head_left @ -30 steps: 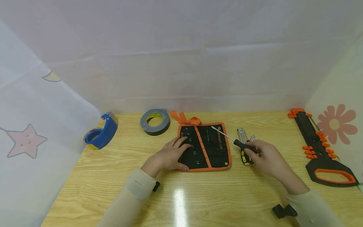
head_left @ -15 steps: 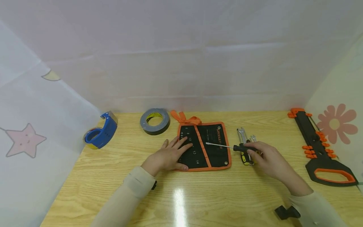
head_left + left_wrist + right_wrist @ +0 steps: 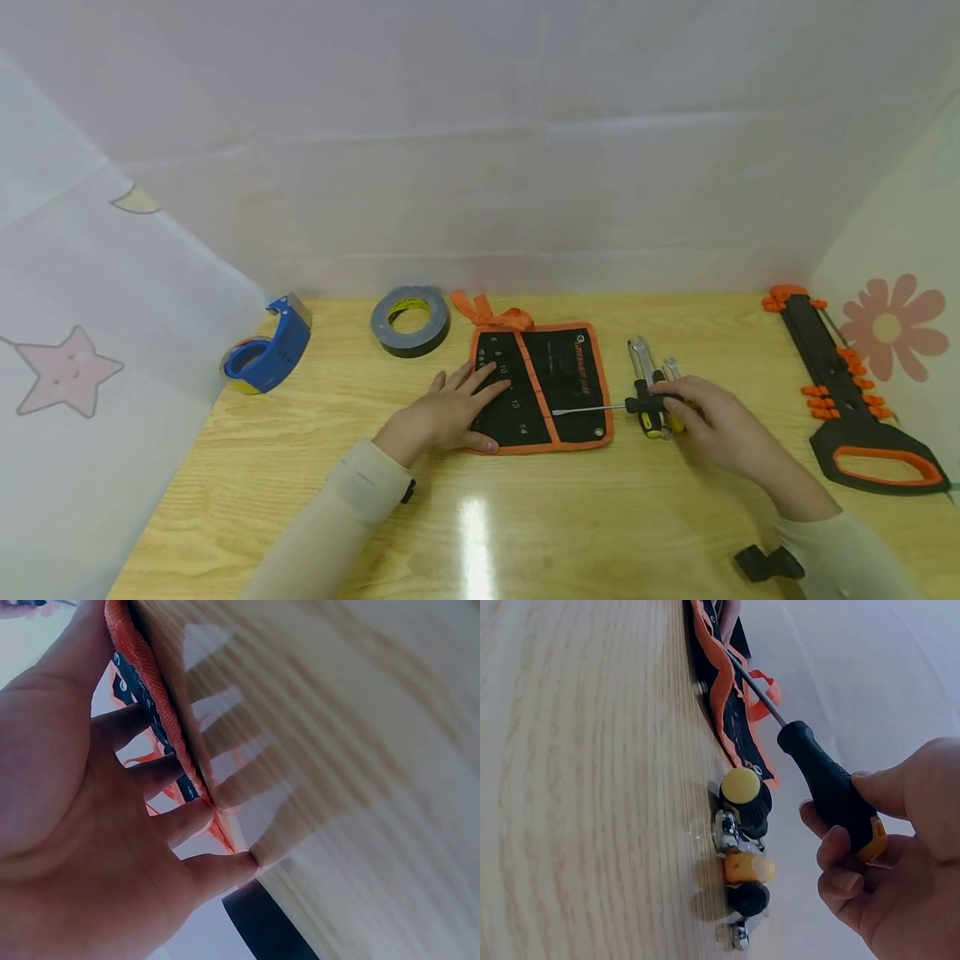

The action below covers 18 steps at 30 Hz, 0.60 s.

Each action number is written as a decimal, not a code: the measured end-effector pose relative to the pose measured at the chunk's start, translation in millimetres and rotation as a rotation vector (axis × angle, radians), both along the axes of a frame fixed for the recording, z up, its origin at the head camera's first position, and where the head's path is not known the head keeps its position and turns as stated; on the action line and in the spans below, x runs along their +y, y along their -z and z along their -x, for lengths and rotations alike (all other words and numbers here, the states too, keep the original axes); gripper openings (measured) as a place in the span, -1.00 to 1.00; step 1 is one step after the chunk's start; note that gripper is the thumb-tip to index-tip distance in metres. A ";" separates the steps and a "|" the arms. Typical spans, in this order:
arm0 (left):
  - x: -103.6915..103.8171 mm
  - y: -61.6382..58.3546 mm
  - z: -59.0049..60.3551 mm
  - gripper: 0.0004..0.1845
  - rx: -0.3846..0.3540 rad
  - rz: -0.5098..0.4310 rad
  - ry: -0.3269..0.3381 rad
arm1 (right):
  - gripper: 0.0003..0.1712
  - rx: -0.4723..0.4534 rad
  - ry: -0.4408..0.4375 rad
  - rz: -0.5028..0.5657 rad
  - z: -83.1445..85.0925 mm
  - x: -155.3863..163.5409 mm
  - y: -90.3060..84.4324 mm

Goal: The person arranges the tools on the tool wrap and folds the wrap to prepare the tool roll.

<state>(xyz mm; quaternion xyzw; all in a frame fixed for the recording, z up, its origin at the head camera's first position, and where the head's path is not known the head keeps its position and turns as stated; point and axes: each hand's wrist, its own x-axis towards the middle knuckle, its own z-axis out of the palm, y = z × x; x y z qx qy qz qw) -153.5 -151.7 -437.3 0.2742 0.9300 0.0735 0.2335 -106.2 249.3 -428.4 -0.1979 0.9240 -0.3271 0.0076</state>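
My left hand [image 3: 444,415] lies with spread fingers on the left part of a black tool pouch [image 3: 572,360] with orange trim and printed numbers. In the left wrist view, the fingertips rest along the pouch's orange edge [image 3: 161,697] and on the table. My right hand [image 3: 723,421] grips a flathead screwdriver [image 3: 821,776] by its black handle, thumb on one side and curled fingers on the other. Its metal shaft points left over the pouch, the tip near the orange dividing strip. Beneath the handle lie several tools, among them a wrench [image 3: 639,354] and a black-and-yellow screwdriver [image 3: 649,419].
A roll of grey tape [image 3: 409,322] stands behind the left hand. Farther left is a blue tape dispenser [image 3: 279,350]. At the right edge lies a long black tool with orange clips [image 3: 840,375] and a looped handle. A pale cloth wall [image 3: 480,183] rises behind the table.
The screwdriver's tip has swung toward me, from the pouch's upper right to its lower middle, and the shaft now lies nearly level. My right hand shifted slightly right; the left stayed on the pouch.
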 end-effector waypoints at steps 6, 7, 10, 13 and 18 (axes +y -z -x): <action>-0.2 -0.9 -1.1 0.07 -0.005 -0.009 -0.006 | -0.67 -0.050 -0.036 0.003 -0.3 2.4 0.6; -0.1 -1.2 -1.2 0.07 -0.006 -0.010 -0.007 | -0.67 -0.060 -0.041 0.004 -0.3 2.2 0.9; 0.2 -1.4 -1.4 0.07 -0.008 -0.012 -0.006 | -0.62 -0.068 -0.061 -0.009 -0.2 0.2 2.1; 0.1 -0.8 -1.2 0.07 -0.009 -0.013 -0.004 | -0.59 -0.058 -0.076 -0.014 0.1 -3.0 2.6; -0.2 -0.3 -1.2 0.08 -0.008 -0.009 -0.006 | -0.57 -0.011 -0.073 -0.043 0.3 -8.6 1.6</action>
